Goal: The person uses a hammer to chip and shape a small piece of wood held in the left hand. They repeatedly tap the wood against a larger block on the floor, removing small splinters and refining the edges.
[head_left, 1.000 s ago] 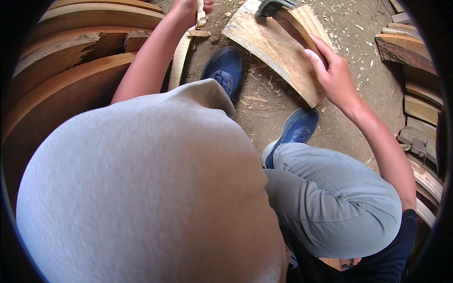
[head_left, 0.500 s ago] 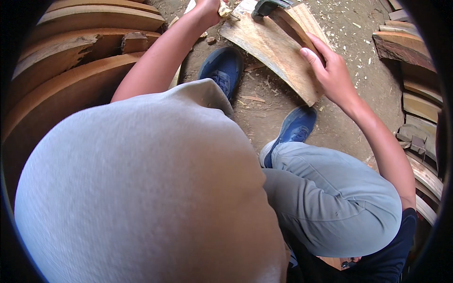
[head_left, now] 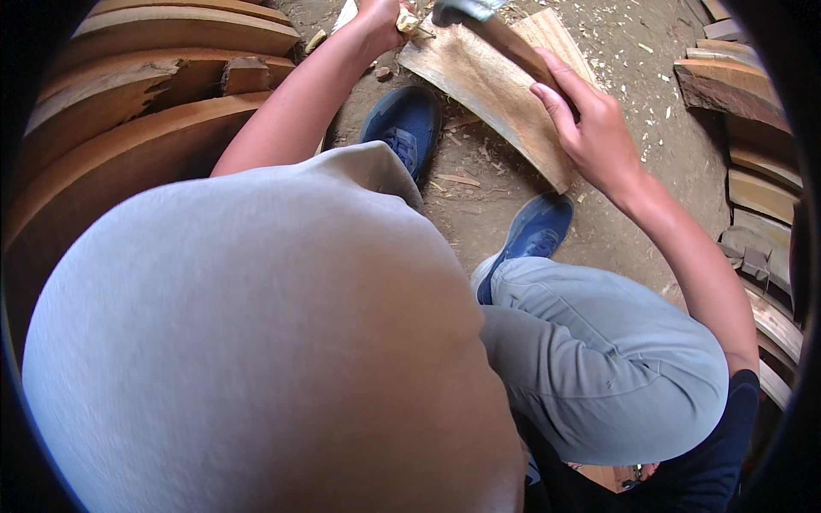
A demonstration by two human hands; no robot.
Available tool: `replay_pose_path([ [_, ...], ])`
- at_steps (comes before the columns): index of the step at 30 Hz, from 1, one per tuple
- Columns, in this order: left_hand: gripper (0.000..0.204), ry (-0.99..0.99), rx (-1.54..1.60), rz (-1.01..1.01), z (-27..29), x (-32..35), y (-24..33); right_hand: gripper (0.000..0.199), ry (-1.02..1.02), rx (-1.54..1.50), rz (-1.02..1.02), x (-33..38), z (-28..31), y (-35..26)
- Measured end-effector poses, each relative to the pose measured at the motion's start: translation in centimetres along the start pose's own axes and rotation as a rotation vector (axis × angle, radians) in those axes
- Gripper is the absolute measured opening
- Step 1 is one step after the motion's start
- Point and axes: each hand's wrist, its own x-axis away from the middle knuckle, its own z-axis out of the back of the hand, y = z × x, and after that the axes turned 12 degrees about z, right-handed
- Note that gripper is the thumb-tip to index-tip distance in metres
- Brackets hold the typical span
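Observation:
My right hand (head_left: 601,128) is closed around the wooden handle of a hammer (head_left: 516,50). The hammer's dark metal head is at the top edge, above a flat, pale wooden board (head_left: 505,103) on the ground. At the upper left, my left hand (head_left: 383,24) has its fingers closed on a small pale wood piece (head_left: 407,20). A thin, nail-like metal rod (head_left: 425,32) sticks out of that piece toward the board's left corner. Part of the left hand is cut off by the frame's top edge.
Curved wooden planks (head_left: 162,120) are stacked on the left. More cut timber (head_left: 735,85) lines the right side. Wood chips (head_left: 647,132) litter the dirt floor. My blue shoes (head_left: 402,128) stand close to the board, and my bent knees fill the lower view.
The hammer in my right hand has shifted left and up, its head now nearer my left hand. My left hand is almost in the same place, and the board has stayed put.

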Motion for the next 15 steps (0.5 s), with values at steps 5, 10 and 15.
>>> replay_pose_path([
  [5,0.033,0.028,0.005,0.027,0.0,-0.8,-0.3,0.043,-0.032,0.02,0.069,-0.3,-0.7,0.7],
  [10,0.035,0.019,0.019,0.028,0.2,-0.2,-0.3,0.04,0.004,-0.046,0.011,-0.3,-0.4,0.2],
  [15,0.038,0.026,0.019,0.044,0.6,-0.1,-0.3,0.041,-0.045,0.006,0.001,-0.6,0.2,0.0],
])
